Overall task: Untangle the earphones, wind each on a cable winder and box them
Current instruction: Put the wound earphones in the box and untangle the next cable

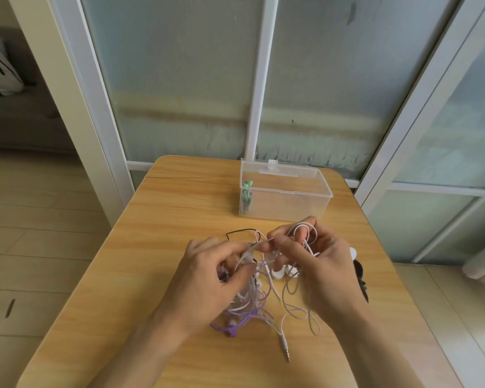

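Purple-and-white tangled earphone cords (pixel 252 298) near the wooden table's (pixel 140 247) front edge: left hand (pixel 210 273) and right hand (pixel 317 264) both pinch strands, untangling; next, free one cord.

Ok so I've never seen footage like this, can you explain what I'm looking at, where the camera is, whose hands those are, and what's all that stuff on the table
There is no machine here. The one picture comes from a camera worn on a person's head, looking forward and down, so the two arms reaching in from the bottom are that person's own. Both hands work above a small wooden table. The left hand grips a tangle of earphones, white, pink and purple cables knotted together. The right hand pinches a pale cable loop pulled out of that tangle. A white audio plug lies on the table near the person. Farther back stands an open clear plastic box, with a green earphone bundle at its left end.
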